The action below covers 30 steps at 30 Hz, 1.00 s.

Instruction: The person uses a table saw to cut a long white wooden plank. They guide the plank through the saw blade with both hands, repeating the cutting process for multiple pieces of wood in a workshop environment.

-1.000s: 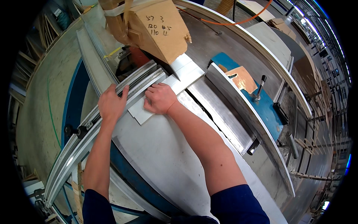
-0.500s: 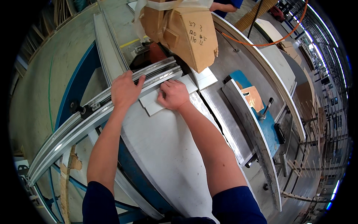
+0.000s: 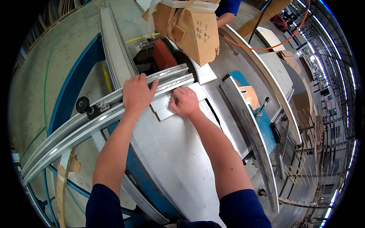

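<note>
My left hand (image 3: 138, 93) grips the long aluminium fence (image 3: 171, 81) that crosses the sliding table of a panel saw, its fingers over the rail and its thumb on the near side. Close to its right, my right hand (image 3: 184, 102) is closed, with curled fingers on some narrow white boards (image 3: 163, 110) lying against the fence. How many boards are under it I cannot tell. A wooden box-like guard (image 3: 199, 36) with handwriting hangs over the saw just beyond the fence's end. Another white piece (image 3: 207, 75) lies by the guard; the blade is not plainly visible.
A red part (image 3: 164, 55) stands beside the guard. At right is a rip fence (image 3: 251, 129) on a blue base (image 3: 268, 136) with a lever. Another person's hand (image 3: 226, 19) shows at the far side. An orange hose (image 3: 262, 48) hangs at upper right. A black knob (image 3: 82, 104) sits on the fence.
The fence, the white boards and both my hands have slid back a little toward me, away from the guard. More of the red part now shows. The view has shifted slightly.
</note>
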Tool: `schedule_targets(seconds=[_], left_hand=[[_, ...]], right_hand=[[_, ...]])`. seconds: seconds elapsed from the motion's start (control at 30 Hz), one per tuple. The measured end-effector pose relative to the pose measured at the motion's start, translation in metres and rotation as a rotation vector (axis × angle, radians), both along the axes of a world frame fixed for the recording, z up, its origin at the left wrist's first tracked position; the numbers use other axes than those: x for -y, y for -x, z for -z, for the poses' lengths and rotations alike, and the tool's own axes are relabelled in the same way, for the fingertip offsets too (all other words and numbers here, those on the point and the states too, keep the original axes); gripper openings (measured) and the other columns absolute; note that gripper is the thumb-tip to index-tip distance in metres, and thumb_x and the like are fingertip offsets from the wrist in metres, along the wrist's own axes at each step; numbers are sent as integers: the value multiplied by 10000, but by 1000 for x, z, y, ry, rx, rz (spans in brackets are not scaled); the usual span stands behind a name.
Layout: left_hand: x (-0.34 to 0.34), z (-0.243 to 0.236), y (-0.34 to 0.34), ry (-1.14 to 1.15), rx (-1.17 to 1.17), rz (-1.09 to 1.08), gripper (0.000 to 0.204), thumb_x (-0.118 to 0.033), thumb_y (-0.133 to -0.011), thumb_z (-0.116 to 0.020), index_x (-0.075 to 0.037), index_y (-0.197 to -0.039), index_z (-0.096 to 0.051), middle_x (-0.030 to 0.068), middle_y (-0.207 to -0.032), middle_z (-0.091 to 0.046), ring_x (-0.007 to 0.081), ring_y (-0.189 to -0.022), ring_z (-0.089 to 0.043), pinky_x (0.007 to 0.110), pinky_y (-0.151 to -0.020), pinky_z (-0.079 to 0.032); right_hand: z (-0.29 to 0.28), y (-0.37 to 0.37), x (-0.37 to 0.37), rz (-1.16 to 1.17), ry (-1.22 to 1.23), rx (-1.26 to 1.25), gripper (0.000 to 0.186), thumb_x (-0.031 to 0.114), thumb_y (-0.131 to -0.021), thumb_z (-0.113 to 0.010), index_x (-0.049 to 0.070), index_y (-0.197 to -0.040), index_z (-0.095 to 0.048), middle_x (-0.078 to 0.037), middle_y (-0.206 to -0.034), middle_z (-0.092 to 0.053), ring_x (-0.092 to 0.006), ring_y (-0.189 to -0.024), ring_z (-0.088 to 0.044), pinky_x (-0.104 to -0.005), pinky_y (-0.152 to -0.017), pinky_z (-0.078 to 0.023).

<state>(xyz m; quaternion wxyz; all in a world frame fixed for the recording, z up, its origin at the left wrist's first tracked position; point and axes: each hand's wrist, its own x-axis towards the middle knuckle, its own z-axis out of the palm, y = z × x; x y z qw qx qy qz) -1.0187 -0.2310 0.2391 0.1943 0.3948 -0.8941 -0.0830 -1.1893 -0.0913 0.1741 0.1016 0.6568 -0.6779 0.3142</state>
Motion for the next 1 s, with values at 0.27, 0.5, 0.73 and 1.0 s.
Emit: schedule_targets(seconds=[0.27, 0.5, 0.73, 1.0], left_hand=[[-97, 8, -39, 58, -367, 342, 467, -224, -851, -838, -52, -1264, -705, 148, -1322, -644, 374, -1227, -599, 452, -1054, -483], [-153, 44, -67, -322, -269, 366, 605, -238, -767, -919, -12, -1289, -715, 140, -1362, -586, 305, -1050, -672, 400, -908, -573], [-171, 50, -46, -270, -313, 353, 531, -171, -766, -905, 18, -1231, -731, 153, -1322, -586, 309, -1034, -676, 383, -873, -578], [-185, 60, 22, -234, -338, 352, 501, -87, -751, -863, 25, -1221, -731, 162, -1320, -595, 339, -1017, -684, 391, -833, -588]], right_hand=[[-3, -5, -52, -35, 9, 23, 101, 152, -752, -683, 92, -779, -606, -87, -782, -624, -314, -765, -624, -438, -717, -527], [-5, -8, -78, -58, 9, 34, 165, 181, -786, -699, 80, -771, -570, -81, -762, -590, -298, -773, -619, -426, -746, -535], [1, -4, -95, -62, 73, -20, 180, 159, -824, -719, 82, -751, -574, -68, -748, -592, -281, -754, -629, -417, -688, -521], [4, -22, -127, 132, 205, 163, 133, 141, -886, -745, 74, -809, -660, -75, -761, -635, -282, -750, -630, -403, -709, -510]])
